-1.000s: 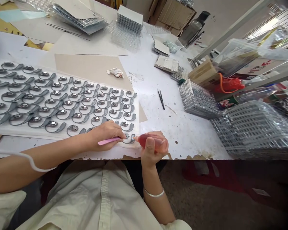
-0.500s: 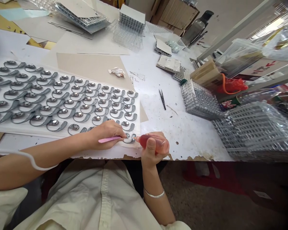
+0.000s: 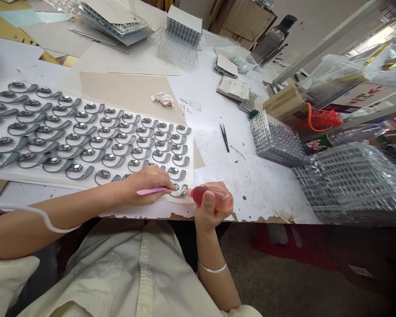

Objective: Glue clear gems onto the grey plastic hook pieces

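Tool x1 in L hand, red bottle x1 in R hand.

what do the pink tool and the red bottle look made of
The pink tool, in the left hand: probably plastic or painted metal; even matte pink. The red bottle, in the right hand: seemingly soft translucent plastic; light glows through it.

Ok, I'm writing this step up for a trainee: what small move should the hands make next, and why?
Probably a light squeeze of the reddish bottle in the right hand: its tip points at the round metal piece on the white sheet's near corner, which the left hand pins with pink tweezers. Whether the tip touches it yet is unclear.
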`<state>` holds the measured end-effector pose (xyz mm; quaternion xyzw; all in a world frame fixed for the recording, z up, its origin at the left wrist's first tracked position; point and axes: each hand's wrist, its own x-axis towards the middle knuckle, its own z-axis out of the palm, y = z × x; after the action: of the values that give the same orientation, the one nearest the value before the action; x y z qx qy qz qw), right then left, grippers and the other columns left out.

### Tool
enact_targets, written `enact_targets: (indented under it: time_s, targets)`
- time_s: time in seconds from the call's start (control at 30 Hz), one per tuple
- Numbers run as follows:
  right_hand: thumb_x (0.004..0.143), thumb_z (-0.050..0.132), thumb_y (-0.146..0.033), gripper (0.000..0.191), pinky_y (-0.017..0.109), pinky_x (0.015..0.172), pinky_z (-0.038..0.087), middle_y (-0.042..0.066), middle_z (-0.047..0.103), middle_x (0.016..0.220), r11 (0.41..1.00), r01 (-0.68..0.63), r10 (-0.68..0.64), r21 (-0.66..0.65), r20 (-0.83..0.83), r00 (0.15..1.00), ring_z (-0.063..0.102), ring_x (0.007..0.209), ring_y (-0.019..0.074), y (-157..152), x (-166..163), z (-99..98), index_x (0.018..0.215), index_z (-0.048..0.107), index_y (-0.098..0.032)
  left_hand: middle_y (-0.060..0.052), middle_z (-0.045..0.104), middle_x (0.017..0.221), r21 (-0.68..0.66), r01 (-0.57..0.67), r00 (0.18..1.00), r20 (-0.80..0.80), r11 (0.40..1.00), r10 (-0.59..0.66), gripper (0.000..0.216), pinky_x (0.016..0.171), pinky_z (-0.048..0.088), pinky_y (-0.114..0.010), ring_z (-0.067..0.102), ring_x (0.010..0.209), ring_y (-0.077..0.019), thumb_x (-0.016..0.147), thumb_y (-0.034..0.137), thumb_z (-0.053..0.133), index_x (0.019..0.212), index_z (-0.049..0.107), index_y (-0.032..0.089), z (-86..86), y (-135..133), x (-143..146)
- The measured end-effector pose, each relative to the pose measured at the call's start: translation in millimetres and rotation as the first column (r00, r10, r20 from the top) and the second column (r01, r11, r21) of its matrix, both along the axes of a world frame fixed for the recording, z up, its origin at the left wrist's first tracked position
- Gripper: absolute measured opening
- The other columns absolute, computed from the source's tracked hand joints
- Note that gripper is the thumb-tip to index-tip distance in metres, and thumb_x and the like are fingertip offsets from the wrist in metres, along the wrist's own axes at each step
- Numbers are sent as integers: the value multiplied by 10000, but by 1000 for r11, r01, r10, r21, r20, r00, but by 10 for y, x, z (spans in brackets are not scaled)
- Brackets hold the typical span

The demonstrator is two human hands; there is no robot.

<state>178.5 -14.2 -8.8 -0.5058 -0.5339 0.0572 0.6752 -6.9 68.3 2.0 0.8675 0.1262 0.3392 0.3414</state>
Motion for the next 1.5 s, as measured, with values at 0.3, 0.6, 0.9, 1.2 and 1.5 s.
enact_targets:
  time_s: [0.3,0.6,0.9,1.2,1.5]
  targets:
    - [847,633,-268,133,324,495,479,29,590,704,1000,-19,18,-16,-25,1000,580,618,173,4,-12,-2,750,613,-179,-41,721,861,-37,11,1000,11,999,-11,132,774,467,-251,649,767,-136,839,83,581,906,657,167,-13,12,-4]
    - [856,627,-298,142,345,555,492,24,587,739,999,-38,38,-29,-5,999,593,641,173,-4,0,-23,782,615,-177,-35,726,872,-52,6,1000,-16,999,-7,136,761,477,-247,656,776,-140,843,104,575,911,671,173,4,5,-11]
    - [865,616,-294,159,328,529,475,25,582,724,999,-35,35,-5,14,999,579,617,162,5,-17,4,763,623,-171,-37,724,843,-53,2,999,-42,999,-4,137,743,477,-234,658,762,-132,847,108,564,900,675,166,50,7,-9]
    - [876,592,-373,206,355,546,485,36,580,752,1000,-27,27,-3,-15,1000,582,663,182,-22,10,11,819,603,-176,-42,725,862,-61,-1,1000,0,998,1,143,761,481,-249,659,769,-137,836,87,573,906,666,171,3,3,-3]
    - [874,576,-400,245,361,549,520,37,569,762,995,-31,35,-99,36,999,604,655,182,-23,10,-9,773,570,-176,-52,726,885,-72,14,998,-60,997,-18,141,775,474,-252,658,791,-145,858,113,554,928,668,159,30,8,-20]
